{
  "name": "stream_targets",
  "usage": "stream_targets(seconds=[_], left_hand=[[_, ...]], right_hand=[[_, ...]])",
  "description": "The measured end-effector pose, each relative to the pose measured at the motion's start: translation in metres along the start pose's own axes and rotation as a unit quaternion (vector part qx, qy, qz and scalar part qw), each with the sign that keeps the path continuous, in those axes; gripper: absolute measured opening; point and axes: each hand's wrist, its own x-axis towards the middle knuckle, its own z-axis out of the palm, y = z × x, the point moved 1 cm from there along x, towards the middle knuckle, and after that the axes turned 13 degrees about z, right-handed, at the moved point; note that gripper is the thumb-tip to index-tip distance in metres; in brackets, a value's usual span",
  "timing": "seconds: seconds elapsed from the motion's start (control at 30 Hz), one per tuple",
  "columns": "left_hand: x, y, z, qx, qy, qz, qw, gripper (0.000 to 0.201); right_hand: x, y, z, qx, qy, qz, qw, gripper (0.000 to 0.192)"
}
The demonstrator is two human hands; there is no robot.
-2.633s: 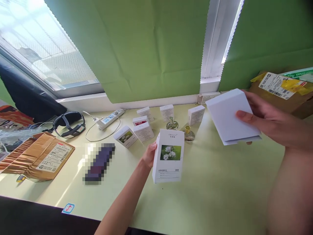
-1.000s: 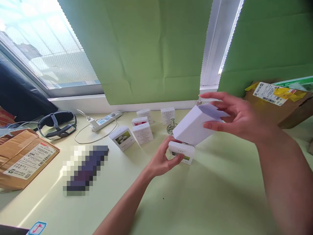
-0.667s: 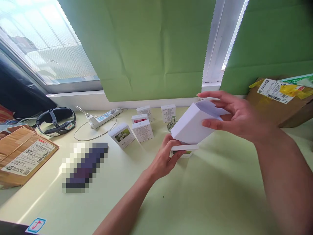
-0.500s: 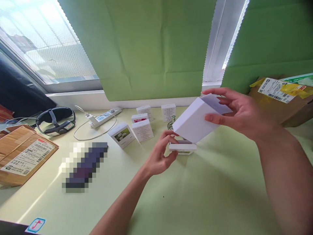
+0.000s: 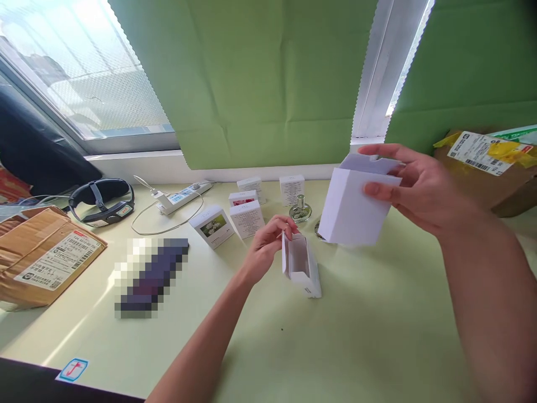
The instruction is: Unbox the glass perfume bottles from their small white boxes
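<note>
My left hand (image 5: 272,240) pinches the upper edge of a small white box (image 5: 311,274), whose open top faces me and whose lower end is at the table. Up to the right, my right hand (image 5: 413,184) grips a plain white folded card piece (image 5: 356,207) by its upper end, thumb in front and fingers behind, with a flap raised at its top. Between the hands and farther back stands a glass perfume bottle (image 5: 300,210). Part of another round glass object (image 5: 319,230) peeks out from behind the card piece; the rest of it is hidden.
Several white boxes stand behind my left hand, one with a flower picture (image 5: 213,226). Leftward are a blurred-out dark object (image 5: 157,277), a power strip (image 5: 184,197) with a cable, a black head strap device (image 5: 102,201) and a cardboard carton (image 5: 46,252). Another carton (image 5: 474,173) sits right.
My left hand has turned the small box so its opening faces me. The right hand has swung the card piece more upright and slightly right, uncovering the perfume bottle.
</note>
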Motion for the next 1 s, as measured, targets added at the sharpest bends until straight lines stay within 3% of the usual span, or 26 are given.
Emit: stream_targets(seconds=[0.2, 0.3, 0.43, 0.6, 0.73, 0.8, 0.9, 1.0], left_hand=[[0.000, 0.000, 0.002, -0.042, -0.016, -0.022, 0.999, 0.026], [0.000, 0.000, 0.004, -0.058, -0.034, -0.021, 0.998, 0.020], [-0.002, 0.000, 0.006, -0.033, -0.058, -0.027, 0.997, 0.022], [-0.004, -0.001, 0.007, -0.019, -0.074, -0.048, 0.996, 0.025], [-0.005, -0.001, 0.009, -0.037, -0.086, -0.041, 0.995, 0.041], [-0.007, 0.001, 0.009, -0.019, -0.108, -0.036, 0.993, 0.057], [-0.010, 0.002, 0.010, 0.025, -0.119, -0.041, 0.992, 0.066], [-0.011, 0.002, 0.009, 0.044, -0.108, -0.054, 0.992, 0.069]], right_hand=[[-0.002, -0.004, 0.003, 0.044, -0.015, 0.013, 0.999, 0.054], [-0.004, -0.007, 0.002, 0.045, -0.010, 0.015, 0.999, 0.050], [-0.004, 0.001, -0.019, -0.076, 0.037, 0.058, 0.995, 0.061], [0.012, 0.039, -0.065, -0.255, 0.119, 0.200, 0.939, 0.079], [0.023, 0.057, -0.076, -0.363, 0.176, 0.192, 0.895, 0.085], [0.024, 0.056, -0.066, -0.362, 0.144, 0.170, 0.905, 0.074], [0.024, 0.055, -0.038, -0.346, -0.020, 0.146, 0.927, 0.058], [0.027, 0.062, -0.008, -0.363, -0.128, 0.141, 0.912, 0.069]])
